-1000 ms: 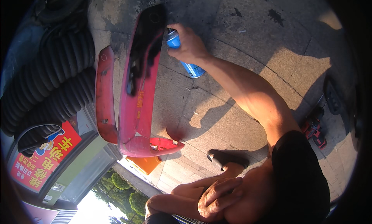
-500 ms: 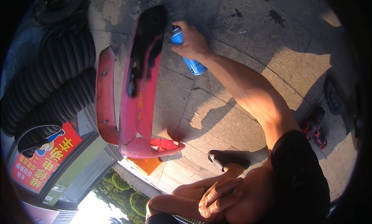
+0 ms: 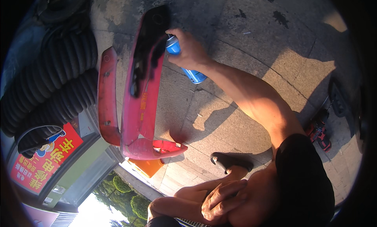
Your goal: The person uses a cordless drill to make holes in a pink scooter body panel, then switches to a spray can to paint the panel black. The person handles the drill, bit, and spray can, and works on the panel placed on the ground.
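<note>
My right hand (image 3: 188, 50) is closed around a blue spray can (image 3: 193, 75), with a finger on the nozzle. The can tilts with its top beside the edge of a long pink plastic body panel (image 3: 151, 105). Glossy black paint (image 3: 151, 42) covers the panel's far part and runs in an uneven streak toward its middle; the near part is bare pink. A narrower reddish panel (image 3: 108, 85) lies left of it, unpainted. My left hand (image 3: 224, 199) rests over my bent leg, its fingers loosely bent and a little apart, with nothing seen in it.
An orange container (image 3: 148, 169) sits below the pink panel's near end. Black ribbed rounds (image 3: 51, 74), like stacked tyres, line the left by a red sign (image 3: 47, 160). A red-and-black cordless drill (image 3: 320, 130) lies on the paving at right. My slippered foot (image 3: 231, 164) stands nearby.
My right hand has moved the spray can left and slightly nearer to me, closer to the pink panel's edge. My left hand and both panels stay put.
</note>
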`<action>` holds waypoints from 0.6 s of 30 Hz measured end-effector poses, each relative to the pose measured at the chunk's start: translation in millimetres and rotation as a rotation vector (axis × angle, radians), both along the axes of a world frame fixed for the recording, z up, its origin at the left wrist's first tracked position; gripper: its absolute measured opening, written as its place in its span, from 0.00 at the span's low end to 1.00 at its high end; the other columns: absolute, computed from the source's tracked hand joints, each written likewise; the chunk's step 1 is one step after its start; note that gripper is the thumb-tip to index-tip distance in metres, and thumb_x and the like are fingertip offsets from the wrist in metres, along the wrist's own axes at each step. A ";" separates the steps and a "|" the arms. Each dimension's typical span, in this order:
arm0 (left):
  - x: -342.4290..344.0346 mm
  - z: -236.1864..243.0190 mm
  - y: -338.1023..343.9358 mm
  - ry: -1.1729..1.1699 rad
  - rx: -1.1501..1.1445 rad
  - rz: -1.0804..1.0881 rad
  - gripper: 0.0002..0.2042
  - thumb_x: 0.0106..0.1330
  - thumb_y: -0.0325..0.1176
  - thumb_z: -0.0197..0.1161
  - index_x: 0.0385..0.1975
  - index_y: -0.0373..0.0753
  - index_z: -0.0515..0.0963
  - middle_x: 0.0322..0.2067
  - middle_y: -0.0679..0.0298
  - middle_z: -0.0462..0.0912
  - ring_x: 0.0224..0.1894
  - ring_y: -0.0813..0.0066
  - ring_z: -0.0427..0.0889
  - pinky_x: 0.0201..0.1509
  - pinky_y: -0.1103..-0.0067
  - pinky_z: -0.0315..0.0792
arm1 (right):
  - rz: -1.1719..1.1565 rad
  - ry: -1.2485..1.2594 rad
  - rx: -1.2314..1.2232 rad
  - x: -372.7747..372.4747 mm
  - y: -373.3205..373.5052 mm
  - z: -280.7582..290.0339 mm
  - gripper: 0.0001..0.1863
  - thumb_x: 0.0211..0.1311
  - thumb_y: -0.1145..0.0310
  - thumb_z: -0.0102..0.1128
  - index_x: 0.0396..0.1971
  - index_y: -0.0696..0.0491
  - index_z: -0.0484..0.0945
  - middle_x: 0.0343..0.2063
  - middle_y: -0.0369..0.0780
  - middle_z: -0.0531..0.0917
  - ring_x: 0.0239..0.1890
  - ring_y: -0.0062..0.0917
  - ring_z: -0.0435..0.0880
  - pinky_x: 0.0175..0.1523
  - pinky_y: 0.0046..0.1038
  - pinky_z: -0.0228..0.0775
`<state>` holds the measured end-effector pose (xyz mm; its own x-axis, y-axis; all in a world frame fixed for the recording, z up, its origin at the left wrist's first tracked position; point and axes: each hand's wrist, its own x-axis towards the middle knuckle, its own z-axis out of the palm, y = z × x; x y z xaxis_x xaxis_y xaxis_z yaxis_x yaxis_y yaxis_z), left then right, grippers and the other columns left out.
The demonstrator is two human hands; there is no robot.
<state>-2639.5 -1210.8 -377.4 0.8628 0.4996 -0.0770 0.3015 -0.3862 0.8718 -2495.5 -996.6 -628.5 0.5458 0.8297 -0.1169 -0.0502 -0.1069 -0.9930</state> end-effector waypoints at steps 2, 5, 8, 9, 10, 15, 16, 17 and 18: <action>-0.1 1.5 2.3 0.003 0.002 -0.007 0.18 0.57 0.26 0.67 0.47 0.32 0.74 0.46 0.38 0.78 0.39 0.49 0.86 0.41 0.63 0.85 | -0.010 0.017 -0.017 2.0 -0.9 0.6 0.38 0.45 0.65 0.69 0.61 0.48 0.68 0.49 0.50 0.77 0.52 0.44 0.79 0.55 0.40 0.72; 1.2 2.1 6.7 0.005 0.002 -0.030 0.18 0.57 0.26 0.67 0.47 0.32 0.74 0.46 0.38 0.78 0.38 0.49 0.86 0.41 0.64 0.85 | 0.043 -0.014 -0.067 3.1 -5.0 3.5 0.38 0.46 0.66 0.69 0.61 0.48 0.68 0.49 0.49 0.77 0.53 0.44 0.78 0.55 0.40 0.72; 5.0 2.5 9.5 0.007 -0.001 -0.058 0.18 0.57 0.26 0.68 0.47 0.33 0.74 0.46 0.38 0.78 0.38 0.50 0.87 0.40 0.64 0.85 | 0.096 -0.092 -0.020 -3.2 -12.4 12.2 0.38 0.46 0.67 0.69 0.62 0.48 0.67 0.50 0.49 0.76 0.53 0.44 0.78 0.56 0.40 0.72; 6.4 3.7 10.1 0.013 -0.007 -0.057 0.18 0.57 0.26 0.68 0.47 0.33 0.74 0.46 0.38 0.78 0.38 0.50 0.87 0.40 0.64 0.85 | 0.093 -0.104 0.018 -5.9 -14.0 15.8 0.38 0.46 0.66 0.69 0.62 0.48 0.67 0.51 0.49 0.76 0.53 0.43 0.78 0.56 0.41 0.72; 7.4 4.3 11.3 0.019 -0.012 -0.071 0.18 0.56 0.26 0.68 0.46 0.33 0.74 0.45 0.38 0.78 0.38 0.50 0.87 0.40 0.64 0.85 | 0.094 -0.112 0.052 -9.1 -15.7 19.6 0.38 0.46 0.66 0.69 0.62 0.47 0.67 0.51 0.48 0.76 0.54 0.43 0.78 0.56 0.41 0.72; 7.8 14.3 15.2 0.100 -0.087 -0.085 0.18 0.55 0.23 0.68 0.46 0.33 0.74 0.47 0.38 0.78 0.38 0.50 0.87 0.42 0.64 0.85 | 0.178 -0.052 0.108 -23.1 -27.7 31.7 0.37 0.48 0.64 0.71 0.62 0.44 0.67 0.51 0.52 0.75 0.50 0.46 0.80 0.52 0.41 0.76; 7.2 15.5 14.3 0.117 -0.100 -0.099 0.17 0.56 0.24 0.67 0.46 0.32 0.74 0.47 0.38 0.78 0.39 0.50 0.87 0.42 0.64 0.85 | 0.167 -0.068 0.145 -24.1 -29.0 32.5 0.37 0.49 0.63 0.71 0.62 0.43 0.66 0.50 0.53 0.74 0.47 0.48 0.82 0.50 0.42 0.77; 6.8 16.0 11.9 0.134 -0.114 -0.113 0.16 0.57 0.24 0.66 0.46 0.32 0.74 0.47 0.38 0.77 0.39 0.49 0.87 0.42 0.63 0.85 | 0.149 -0.062 0.149 -23.9 -29.6 32.6 0.37 0.49 0.63 0.71 0.62 0.43 0.66 0.50 0.53 0.74 0.47 0.48 0.82 0.50 0.41 0.77; 6.9 15.6 7.0 0.111 -0.101 -0.033 0.16 0.59 0.25 0.65 0.46 0.32 0.73 0.47 0.38 0.77 0.39 0.50 0.87 0.43 0.64 0.84 | 0.132 -0.055 0.154 -23.5 -30.1 32.8 0.37 0.49 0.63 0.71 0.62 0.43 0.66 0.50 0.53 0.74 0.47 0.48 0.82 0.50 0.41 0.77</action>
<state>-2632.7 -1203.9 -361.8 0.8622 0.4559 -0.2209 0.3864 -0.3098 0.8687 -2519.0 -1026.6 -595.7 0.4333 0.9002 0.0434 0.0089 0.0439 -0.9990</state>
